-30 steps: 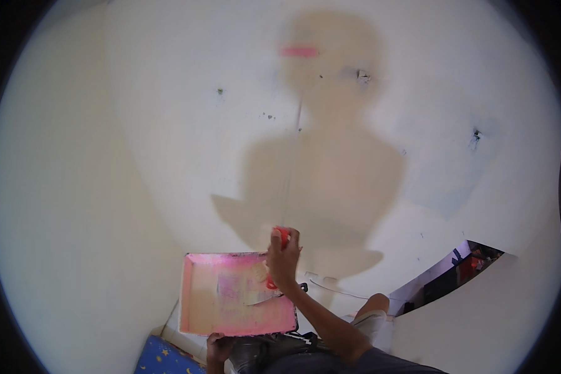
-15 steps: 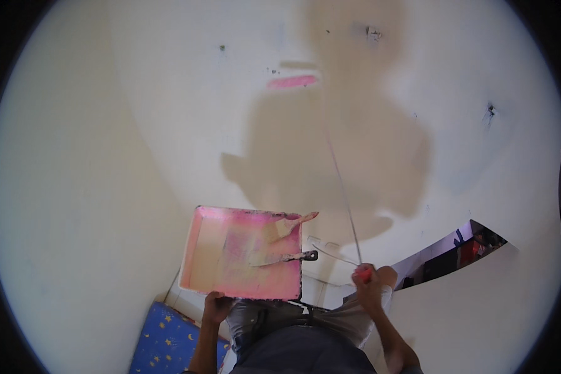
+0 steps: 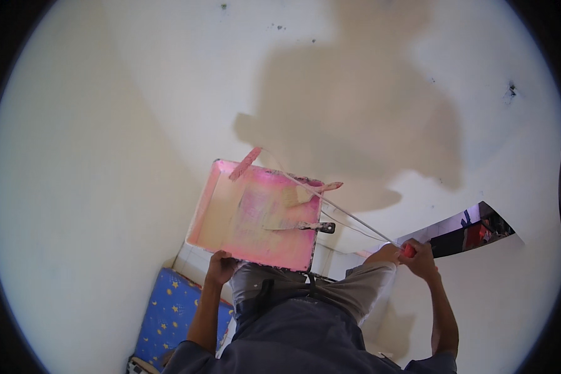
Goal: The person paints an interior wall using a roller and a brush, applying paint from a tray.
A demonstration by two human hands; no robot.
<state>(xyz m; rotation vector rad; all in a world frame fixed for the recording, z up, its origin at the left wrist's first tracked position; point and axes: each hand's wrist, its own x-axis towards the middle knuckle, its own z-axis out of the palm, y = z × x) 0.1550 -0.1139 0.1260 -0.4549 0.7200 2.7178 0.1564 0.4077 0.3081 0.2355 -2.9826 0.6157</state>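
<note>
My left hand [image 3: 222,268] grips the near left edge of a pink-stained paint tray [image 3: 207,209], which is held out in front of my waist. Thin pale paint covers much of its inside. A putty knife [image 3: 291,226] with a dark handle lies across the tray's right side, and a pink-smeared paintbrush [image 3: 324,187] rests at the far right corner. My right hand [image 3: 419,258] is closed on the red handle of a long-handled paint roller [image 3: 245,163]. Its narrow pink roller head crosses the tray's far left rim; whether it touches the paint, I cannot tell.
A pale wall [image 3: 187,75] with dark marks and holes rises ahead, with my shadow on it. To the right, an opening [image 3: 474,232] shows dark and red items beyond. A blue mattress [image 3: 171,311] with yellow stars stands low at the left.
The roller head has come down from the wall to the tray's far left rim. My right hand has moved right and slightly up, while the tray sits higher in view.
</note>
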